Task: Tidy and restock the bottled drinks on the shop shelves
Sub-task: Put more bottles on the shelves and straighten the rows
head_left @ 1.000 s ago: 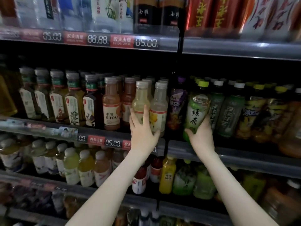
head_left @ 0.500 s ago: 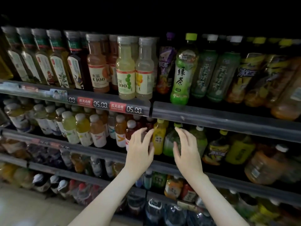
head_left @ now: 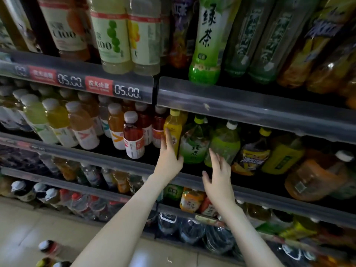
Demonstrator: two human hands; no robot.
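Note:
On the middle shelf a slim yellow bottle (head_left: 174, 125) with a yellow cap stands at the left end of a row of large drinks. My left hand (head_left: 169, 158) grips its lower half, with the index finger along its left side and the thumb on its right. Right of it stand two big green tea bottles (head_left: 194, 145) (head_left: 226, 143), upright. In front of the second one my right hand (head_left: 218, 176) hovers with fingers spread, holding nothing; I cannot tell whether the fingertips touch it.
A red drink bottle (head_left: 133, 139) stands forward of its row just left of my left hand. The shelf rail (head_left: 250, 108) above hangs low over the bottle caps. More yellow and orange bottles (head_left: 281, 155) fill the right. Loose bottles (head_left: 49, 247) lie on the floor, lower left.
Both hands have dropped from the upper shelf to the middle one. My left hand has closed round the yellow bottle; the right hand has slid right, in front of the green bottle.

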